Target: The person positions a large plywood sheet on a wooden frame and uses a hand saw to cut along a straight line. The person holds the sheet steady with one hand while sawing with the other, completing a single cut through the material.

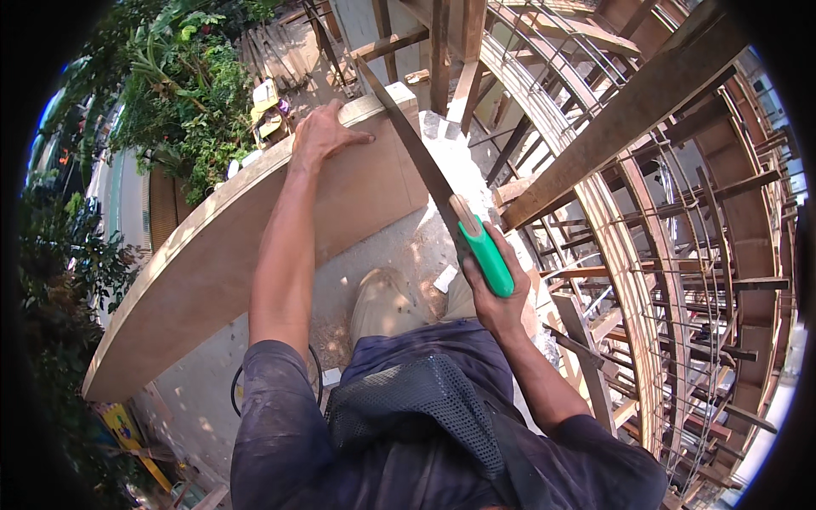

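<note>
Thin metal saw [415, 151] with smooth green handle [487, 262], inside curled fingers of right hand [500, 308], across flat wooden board [365, 183] near its end, held over edge by left hand [323, 136], thumb spread.

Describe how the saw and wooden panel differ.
The saw is narrow, the wooden panel broad. The saw has a green handle; the panel is tan. The right hand grips the saw; the left hand rests on the panel. Both have a hand on them.
</note>
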